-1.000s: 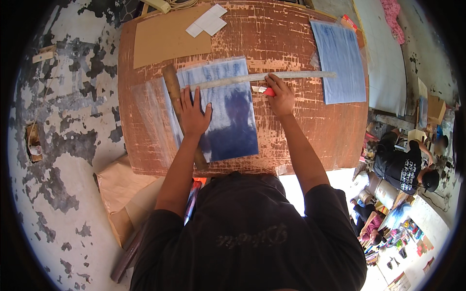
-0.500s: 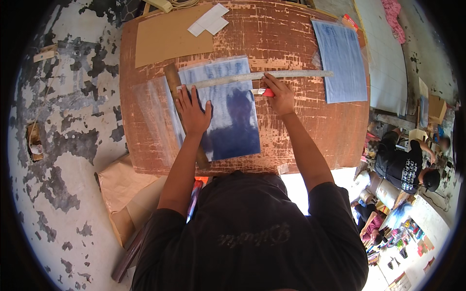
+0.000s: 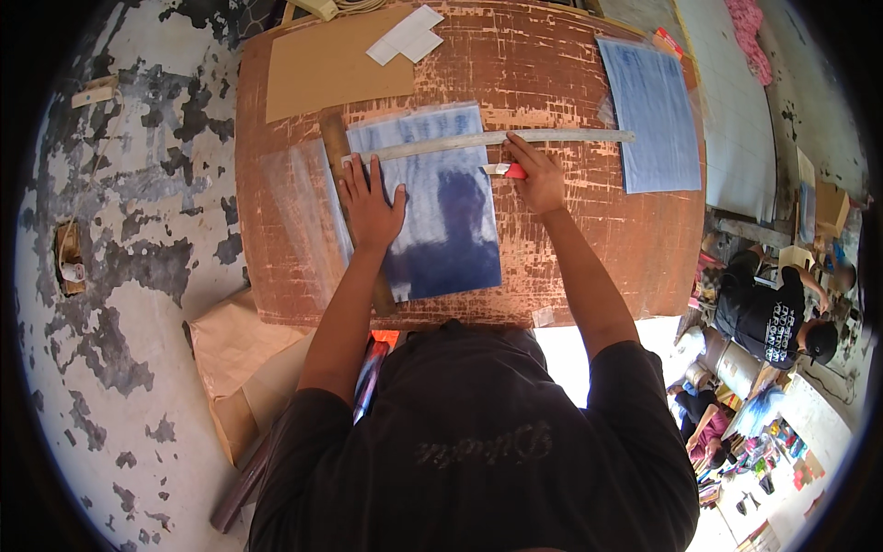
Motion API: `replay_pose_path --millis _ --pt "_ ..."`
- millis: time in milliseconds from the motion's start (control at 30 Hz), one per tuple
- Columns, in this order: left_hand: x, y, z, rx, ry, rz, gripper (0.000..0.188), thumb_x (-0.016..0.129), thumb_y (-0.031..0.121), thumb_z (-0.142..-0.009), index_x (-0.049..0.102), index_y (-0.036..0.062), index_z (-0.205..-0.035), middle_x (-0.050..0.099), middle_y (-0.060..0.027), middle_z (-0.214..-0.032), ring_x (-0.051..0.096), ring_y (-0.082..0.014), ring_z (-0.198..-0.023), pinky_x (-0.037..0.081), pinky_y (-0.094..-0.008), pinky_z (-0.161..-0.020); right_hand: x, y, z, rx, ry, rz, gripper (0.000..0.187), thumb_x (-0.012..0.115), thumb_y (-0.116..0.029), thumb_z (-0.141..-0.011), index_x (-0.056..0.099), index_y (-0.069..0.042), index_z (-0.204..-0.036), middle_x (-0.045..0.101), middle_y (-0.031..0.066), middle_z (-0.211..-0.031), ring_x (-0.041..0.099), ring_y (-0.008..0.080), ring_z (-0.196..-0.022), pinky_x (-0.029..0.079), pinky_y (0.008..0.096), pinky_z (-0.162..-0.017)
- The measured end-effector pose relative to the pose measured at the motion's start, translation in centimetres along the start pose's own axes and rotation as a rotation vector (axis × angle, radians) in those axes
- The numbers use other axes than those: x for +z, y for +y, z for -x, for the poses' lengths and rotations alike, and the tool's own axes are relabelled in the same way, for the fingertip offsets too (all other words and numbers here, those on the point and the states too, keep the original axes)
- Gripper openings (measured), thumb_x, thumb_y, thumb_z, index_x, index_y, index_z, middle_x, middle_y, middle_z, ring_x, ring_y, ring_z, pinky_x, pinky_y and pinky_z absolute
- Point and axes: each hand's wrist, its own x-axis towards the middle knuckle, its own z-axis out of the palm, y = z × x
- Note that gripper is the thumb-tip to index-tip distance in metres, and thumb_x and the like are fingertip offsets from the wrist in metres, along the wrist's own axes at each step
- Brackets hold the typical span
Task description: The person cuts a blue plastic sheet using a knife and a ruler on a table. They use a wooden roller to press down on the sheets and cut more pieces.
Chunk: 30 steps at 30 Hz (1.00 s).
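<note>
- Left hand (image 3: 372, 204), fingers spread, presses flat on the blue sheet (image 3: 440, 216) at centre frame.
- Right hand (image 3: 538, 179), fingers curled around a red-handled knife (image 3: 504, 170), sits against the long ruler (image 3: 497, 141) crossing the sheet's top.
- Bare surface (image 3: 552, 74) lies above; another sheet (image 3: 651, 112) rests upper right.

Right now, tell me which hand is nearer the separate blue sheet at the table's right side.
Right. The right hand with the red cutter lies just left of that blue sheet; the left hand is farther left.

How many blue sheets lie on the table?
2: one blue sheet under the left hand and ruler, another at the table's far right. More may lie stacked beneath.
</note>
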Motion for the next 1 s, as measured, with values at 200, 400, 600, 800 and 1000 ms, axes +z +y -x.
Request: replay_pose_path --millis 200,400,600,800,1000 --pt "0.1 0.1 0.0 0.005 0.023 0.017 0.076 0.056 0.050 -0.104 0.038 0.0066 -0.165 0.020 -0.0249 -0.175 0.017 -0.0457 -0.162 0.013 -0.0627 -0.129 0.1 0.0 0.0 0.000 0.000 -0.005 0.066 0.081 -0.011 -0.078 0.066 -0.021 -0.142 0.060 -0.0092 -0.154 0.069 0.0170 -0.106 0.051 0.0383 -0.094" --pt "0.1 0.0 0.2 0.005 0.027 0.015 0.076 0.054 0.050 -0.105 0.037 0.0072 -0.165 0.019 -0.0246 -0.175 0.015 -0.0452 -0.162 0.012 -0.0628 -0.129 0.0 0.0 0.0 0.013 -0.033 0.023 0.060 0.081 -0.016 -0.082 0.068 -0.020 -0.140 0.060 -0.0085 -0.155 0.071 0.0175 -0.116 0.052 0.0377 -0.095" --pt "0.4 -0.1 0.1 0.008 0.017 0.011 0.076 0.053 0.051 -0.106 0.036 0.0077 -0.166 0.017 -0.0240 -0.176 0.013 -0.0450 -0.163 0.012 -0.0631 -0.129 -0.1 -0.1 0.0 0.018 -0.036 -0.003 0.064 0.081 -0.013 -0.081 0.066 -0.021 -0.142 0.059 -0.0086 -0.155 0.069 0.0181 -0.110 0.050 0.0391 -0.095" --pt "0.6 -0.4 0.2 0.009 -0.007 -0.008 0.079 0.052 0.055 -0.105 0.034 0.0097 -0.168 0.015 -0.0239 -0.177 0.012 -0.0449 -0.163 0.011 -0.0662 -0.128 -0.3 -0.2 -0.1 0.021 -0.036 0.005 0.061 0.081 -0.014 -0.082 0.067 -0.020 -0.141 0.060 -0.0083 -0.155 0.070 0.0194 -0.116 0.052 0.0394 -0.098" --pt "0.5 -1.0 0.2 -0.025 -0.005 -0.056 0.082 0.050 0.060 -0.105 0.031 0.0124 -0.169 0.014 -0.0240 -0.177 0.012 -0.0460 -0.163 0.010 -0.0686 -0.127 0.0 0.0 0.0 0.030 -0.057 0.021 0.060 0.080 -0.015 -0.082 0.067 -0.020 -0.141 0.060 -0.0077 -0.155 0.069 0.0193 -0.119 0.051 0.0398 -0.096"
